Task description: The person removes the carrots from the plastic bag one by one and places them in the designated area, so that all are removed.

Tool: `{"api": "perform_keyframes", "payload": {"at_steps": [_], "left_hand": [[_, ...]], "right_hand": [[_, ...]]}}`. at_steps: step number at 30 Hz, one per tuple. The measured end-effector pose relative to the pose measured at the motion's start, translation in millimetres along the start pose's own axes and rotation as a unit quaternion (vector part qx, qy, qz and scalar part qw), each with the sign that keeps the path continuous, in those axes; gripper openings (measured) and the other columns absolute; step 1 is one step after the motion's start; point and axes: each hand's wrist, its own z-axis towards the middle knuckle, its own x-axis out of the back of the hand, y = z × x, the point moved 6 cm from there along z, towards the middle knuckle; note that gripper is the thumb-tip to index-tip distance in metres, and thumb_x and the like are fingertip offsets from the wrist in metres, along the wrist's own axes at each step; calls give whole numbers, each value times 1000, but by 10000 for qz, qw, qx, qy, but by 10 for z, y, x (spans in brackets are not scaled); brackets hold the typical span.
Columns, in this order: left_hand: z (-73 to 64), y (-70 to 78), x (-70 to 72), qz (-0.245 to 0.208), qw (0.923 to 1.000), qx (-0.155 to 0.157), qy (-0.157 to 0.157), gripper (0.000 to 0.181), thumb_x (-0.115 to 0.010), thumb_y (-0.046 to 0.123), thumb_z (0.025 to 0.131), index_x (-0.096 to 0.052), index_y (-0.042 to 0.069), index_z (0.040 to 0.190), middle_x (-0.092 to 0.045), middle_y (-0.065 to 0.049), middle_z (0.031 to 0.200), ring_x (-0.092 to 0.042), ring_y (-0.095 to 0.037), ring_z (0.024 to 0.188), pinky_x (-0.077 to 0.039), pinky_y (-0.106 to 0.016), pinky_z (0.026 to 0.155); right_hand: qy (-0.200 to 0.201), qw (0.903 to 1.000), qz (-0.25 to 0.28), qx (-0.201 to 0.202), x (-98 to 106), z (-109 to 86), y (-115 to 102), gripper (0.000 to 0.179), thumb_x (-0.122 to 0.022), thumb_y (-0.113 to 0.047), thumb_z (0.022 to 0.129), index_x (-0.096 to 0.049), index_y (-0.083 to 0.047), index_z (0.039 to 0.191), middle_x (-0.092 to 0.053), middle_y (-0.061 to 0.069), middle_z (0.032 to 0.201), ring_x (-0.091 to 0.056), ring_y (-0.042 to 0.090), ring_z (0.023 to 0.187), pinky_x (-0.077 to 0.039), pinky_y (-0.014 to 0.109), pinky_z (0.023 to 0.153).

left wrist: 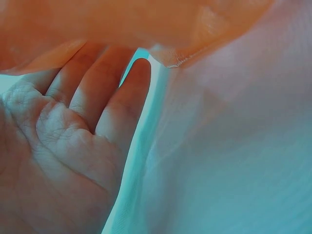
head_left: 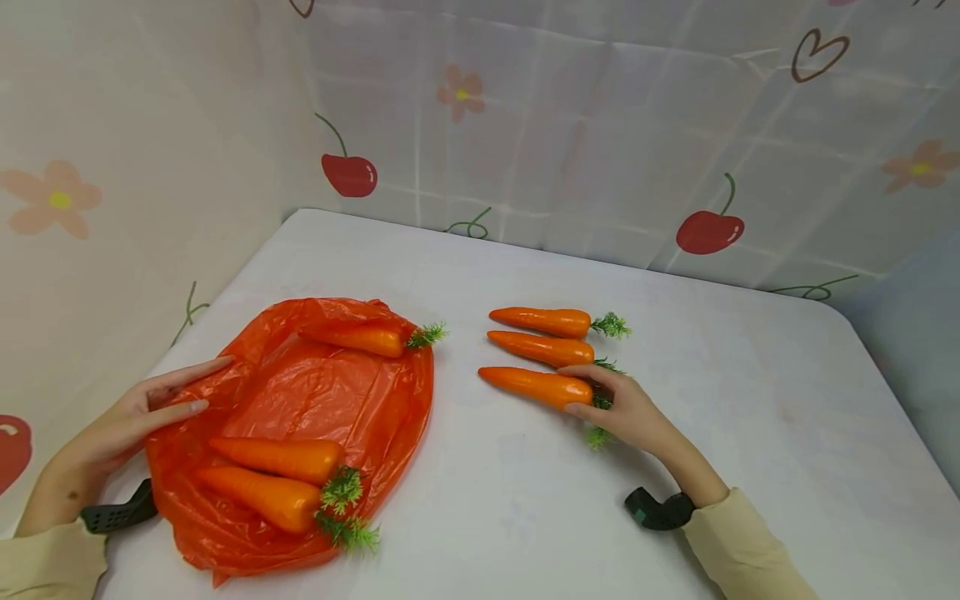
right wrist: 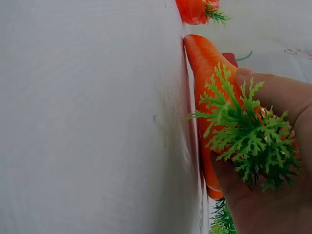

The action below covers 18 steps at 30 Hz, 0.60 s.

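Observation:
My right hand (head_left: 630,408) grips the nearest carrot (head_left: 528,385) of a row of three by its leafy end, thumb on one side and fingers on the other. In the right wrist view that carrot lies along the table, its green leaves (right wrist: 248,131) in front of the fingers. At the left, my left hand (head_left: 135,421) holds the side of an orange-red plastic bag (head_left: 315,396), thumb over it; the left wrist view has the other fingers reaching behind the plastic. One carrot (head_left: 360,339) lies at the bag's far side, and two carrots (head_left: 281,458) at its near side.
Beyond the gripped carrot, a middle carrot (head_left: 543,348) and a far carrot (head_left: 543,320) lie parallel on the white table (head_left: 510,508). A patterned curtain (head_left: 555,142) hangs behind the table's back edge. Dark wrist devices sit at both wrists.

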Motion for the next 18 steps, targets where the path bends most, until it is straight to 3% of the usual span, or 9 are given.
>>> {"api": "perform_keyframes", "payload": {"at_steps": [7, 11, 18], "left_hand": [[3, 36, -17, -130, 9993, -326, -162, 48, -38, -3, 92, -28, 4, 138, -43, 16, 131, -46, 1, 110, -45, -18, 82], [5, 30, -17, -105, 9997, -218, -98, 48, -39, -2, 92, -28, 5, 138, -44, 17, 130, -47, 1, 109, -45, -19, 82], [7, 0, -5, -81, 9999, -47, -62, 48, -39, 1, 92, -27, 6, 139, -44, 18, 128, -47, 3, 109, -45, -20, 82]], "right_hand": [[123, 9992, -373, -47, 6, -1, 315, 44, -68, -22, 78, -55, -15, 120, -55, 4, 119, -49, 20, 107, -39, 39, 91], [205, 9987, -457, -88, 23, -3, 392, 46, -68, -28, 77, -55, -18, 120, -53, 1, 121, -47, 19, 111, -38, 41, 92], [399, 9954, -867, -2, 68, -15, 346, 50, -71, -27, 74, -54, -16, 121, -54, 4, 120, -51, 22, 107, -42, 41, 88]]}}
